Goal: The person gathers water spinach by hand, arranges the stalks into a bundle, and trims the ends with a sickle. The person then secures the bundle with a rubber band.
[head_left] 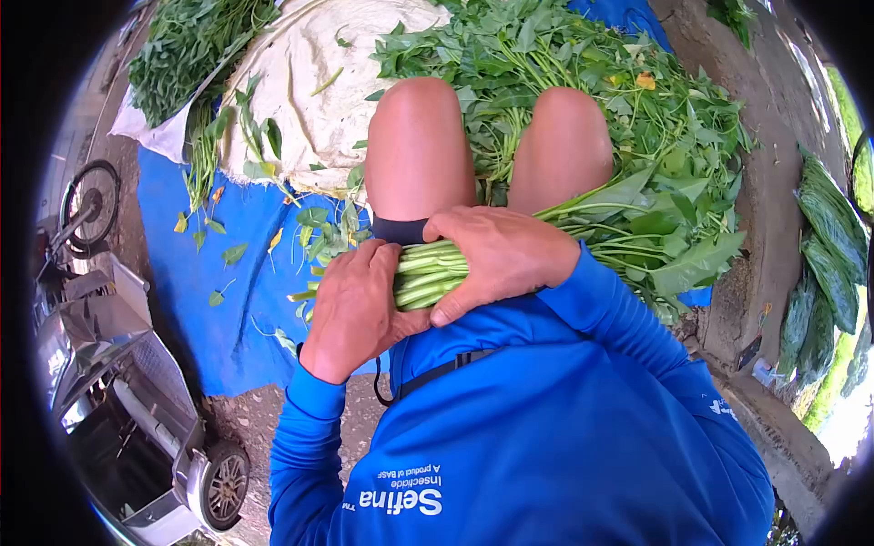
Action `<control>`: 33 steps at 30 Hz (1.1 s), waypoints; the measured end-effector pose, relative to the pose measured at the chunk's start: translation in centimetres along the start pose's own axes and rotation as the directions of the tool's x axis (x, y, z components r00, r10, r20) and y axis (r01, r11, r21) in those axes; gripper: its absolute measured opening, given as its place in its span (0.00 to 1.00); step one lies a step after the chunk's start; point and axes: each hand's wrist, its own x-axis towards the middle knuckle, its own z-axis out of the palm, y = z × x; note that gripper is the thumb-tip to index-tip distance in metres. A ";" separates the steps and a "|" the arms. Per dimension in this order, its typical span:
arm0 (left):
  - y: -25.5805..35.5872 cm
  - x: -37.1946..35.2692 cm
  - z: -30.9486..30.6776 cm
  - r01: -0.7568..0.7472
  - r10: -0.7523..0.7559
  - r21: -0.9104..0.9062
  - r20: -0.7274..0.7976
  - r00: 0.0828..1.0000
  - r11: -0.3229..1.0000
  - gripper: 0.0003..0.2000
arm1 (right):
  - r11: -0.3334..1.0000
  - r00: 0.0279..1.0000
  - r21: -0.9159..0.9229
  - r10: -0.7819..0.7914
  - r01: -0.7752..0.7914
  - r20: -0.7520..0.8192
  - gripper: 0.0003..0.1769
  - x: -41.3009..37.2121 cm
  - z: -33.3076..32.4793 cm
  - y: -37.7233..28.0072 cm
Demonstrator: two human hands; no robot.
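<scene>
Across my lap lies a bundle of leafy green stems (431, 273), which look like water spinach. Its cut ends point left and its leaves (674, 237) spread out to the right. My left hand (357, 300) is wrapped round the bundle near the cut ends. Farther right, my right hand (505, 257) grips the same stems from above, its thumb close to my left hand's thumb. The undersides of the stems and some fingertips are hidden.
Beyond my knees a large heap of loose greens (564, 55) covers the ground. A pale cloth sack (309, 91) and a blue tarp (191, 273) lie to the left, with more greens (187, 64) at upper left. Dark green bundles (833, 237) are at the right; a vehicle (164, 391) stands left.
</scene>
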 end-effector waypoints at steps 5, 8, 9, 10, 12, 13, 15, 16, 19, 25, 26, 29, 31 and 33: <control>-2.3 -1.4 1.2 0.046 -0.048 0.038 0.055 0.997 0.998 0.31 | 0.993 0.985 -0.086 0.093 -0.081 0.145 0.46 1.7 0.3 -0.2; -4.8 -0.9 2.9 0.000 0.001 -0.120 0.012 1.000 0.993 0.29 | 0.989 0.982 -0.104 0.121 -0.106 0.148 0.41 2.3 -0.1 -0.1; -5.0 -0.5 2.8 -0.011 0.014 -0.148 0.016 1.000 0.989 0.29 | 0.990 0.987 -0.102 0.106 -0.094 0.119 0.38 2.3 0.0 -0.1; -5.0 -0.1 2.6 -0.050 0.049 -0.150 -0.006 0.999 0.987 0.29 | 0.992 0.991 -0.097 0.095 -0.086 0.090 0.36 2.0 0.2 -0.1; -4.3 0.7 0.0 -0.099 0.099 0.006 0.056 0.994 0.995 0.27 | 0.999 1.000 -0.010 0.031 -0.031 -0.003 0.36 0.8 -0.1 -0.5; -3.7 1.2 -1.8 -0.128 0.121 0.086 0.084 0.989 0.988 0.26 | 1.000 0.999 0.026 -0.002 0.003 -0.054 0.36 0.2 -0.4 -0.8; -2.0 2.6 -4.8 -0.178 0.168 0.276 0.057 0.984 0.944 0.23 | 0.996 0.965 -0.069 -0.072 0.056 -0.253 0.39 -1.0 -0.7 -1.7; -1.2 3.6 -6.5 -0.223 0.229 0.365 0.029 0.973 0.904 0.22 | 0.995 0.949 -0.093 -0.057 0.030 -0.310 0.39 -1.3 -0.7 -1.9; -1.8 7.1 -7.1 -0.317 0.360 0.444 -0.014 0.933 0.838 0.23 | 0.984 0.908 -0.124 0.068 -0.130 -0.413 0.40 -0.8 -1.4 -2.0; -5.8 9.3 -2.6 -0.372 0.431 0.385 -0.078 0.899 0.845 0.20 | 0.919 0.898 -0.249 0.190 -0.305 -0.396 0.32 0.9 1.4 0.5; -5.7 8.9 -2.4 -0.345 0.397 0.378 -0.065 0.916 0.859 0.22 | 0.919 0.906 -0.242 0.210 -0.311 -0.368 0.31 1.3 1.1 0.5; -5.4 7.6 -3.9 -0.326 0.355 0.268 -0.069 0.932 0.907 0.23 | 0.921 0.928 -0.246 0.225 -0.302 -0.297 0.31 2.1 0.9 0.4; -6.3 7.8 -6.0 -0.348 0.348 -0.001 0.018 0.937 0.938 0.25 | 0.920 0.936 -0.262 0.220 -0.293 -0.275 0.31 2.3 0.3 -0.1; -6.7 8.5 -7.7 -0.288 0.306 -0.132 0.137 0.942 0.948 0.25 | 0.918 0.942 -0.271 0.221 -0.288 -0.254 0.29 2.3 -0.3 -0.8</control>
